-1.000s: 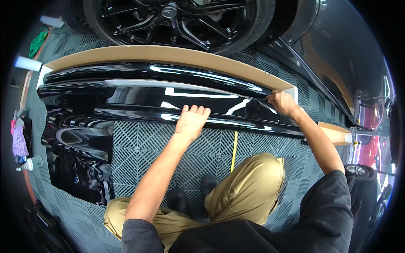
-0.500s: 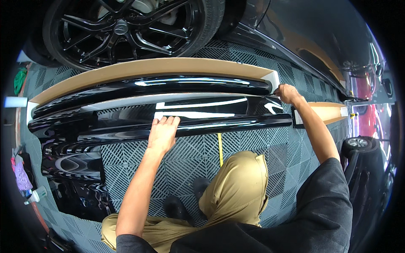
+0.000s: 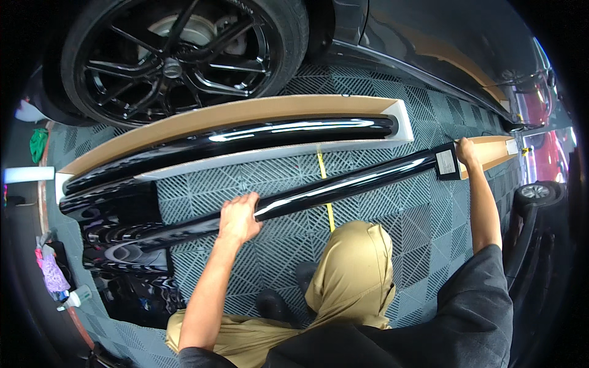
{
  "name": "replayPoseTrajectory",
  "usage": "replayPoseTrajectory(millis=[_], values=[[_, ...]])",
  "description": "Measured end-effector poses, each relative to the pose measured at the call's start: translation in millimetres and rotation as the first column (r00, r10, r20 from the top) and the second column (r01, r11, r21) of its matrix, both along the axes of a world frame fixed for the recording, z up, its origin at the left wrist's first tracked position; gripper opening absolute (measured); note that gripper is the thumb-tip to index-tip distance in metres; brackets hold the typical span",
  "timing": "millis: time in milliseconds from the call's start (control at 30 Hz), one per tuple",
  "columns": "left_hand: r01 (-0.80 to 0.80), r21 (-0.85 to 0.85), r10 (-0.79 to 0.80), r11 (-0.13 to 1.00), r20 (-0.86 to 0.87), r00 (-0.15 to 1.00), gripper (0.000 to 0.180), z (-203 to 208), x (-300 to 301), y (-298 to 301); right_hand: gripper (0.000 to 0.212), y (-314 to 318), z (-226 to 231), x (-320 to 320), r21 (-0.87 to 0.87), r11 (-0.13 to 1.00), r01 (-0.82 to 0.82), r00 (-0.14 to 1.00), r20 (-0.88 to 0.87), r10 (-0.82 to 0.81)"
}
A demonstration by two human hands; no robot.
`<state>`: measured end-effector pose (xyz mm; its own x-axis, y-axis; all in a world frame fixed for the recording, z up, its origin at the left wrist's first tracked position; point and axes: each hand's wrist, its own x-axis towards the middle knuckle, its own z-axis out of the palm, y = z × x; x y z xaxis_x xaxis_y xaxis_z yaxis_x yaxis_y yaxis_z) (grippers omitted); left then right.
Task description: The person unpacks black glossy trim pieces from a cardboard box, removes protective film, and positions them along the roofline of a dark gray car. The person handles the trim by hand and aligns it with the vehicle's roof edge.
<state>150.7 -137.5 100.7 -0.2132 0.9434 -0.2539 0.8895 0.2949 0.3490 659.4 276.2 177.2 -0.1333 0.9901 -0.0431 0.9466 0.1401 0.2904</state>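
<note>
A long roll of glossy black film (image 3: 343, 186) lies slantwise before me, its right end farther away. My left hand (image 3: 240, 218) is closed over the roll left of its middle, fingers on the far side. My right hand (image 3: 467, 152) grips the right end, beside a square black end piece (image 3: 447, 164) with a white label; its fingertips are partly hidden. At the left, loose black film (image 3: 126, 211) spreads in wrinkled folds toward the floor. Beyond the roll, a long open cardboard box (image 3: 264, 105) holds another shiny black roll (image 3: 245, 132).
A car's black wheel (image 3: 172, 67) and dark side panel (image 3: 429, 49) border the far side. A narrow open cardboard piece (image 3: 491, 150) lies past my right hand. Grey patterned floor tiles (image 3: 392, 214) carry a yellow strip (image 3: 326, 184). Another dark car (image 3: 537, 245) stands at right.
My right hand has moved from the box's corner to the roll's right end. The roll now slants away from the box, and the film sheet stretched between them no longer shows there.
</note>
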Motion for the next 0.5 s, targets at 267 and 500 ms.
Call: replayPoseTrajectory(millis=[267, 500], values=[[0.067, -0.307, 0.069, 0.949, 0.410, 0.910, 0.066, 131, 9, -11, 0.041, -111, 51, 73, -0.209, 0.974, 0.086, 0.979, -0.161, -0.121], [0.475, -0.543, 0.284, 0.692, 0.811, 0.512, 0.070, 324, -3, -28, 0.039, -259, 192, 97, -0.424, 0.903, 0.070, 0.887, -0.387, -0.251]])
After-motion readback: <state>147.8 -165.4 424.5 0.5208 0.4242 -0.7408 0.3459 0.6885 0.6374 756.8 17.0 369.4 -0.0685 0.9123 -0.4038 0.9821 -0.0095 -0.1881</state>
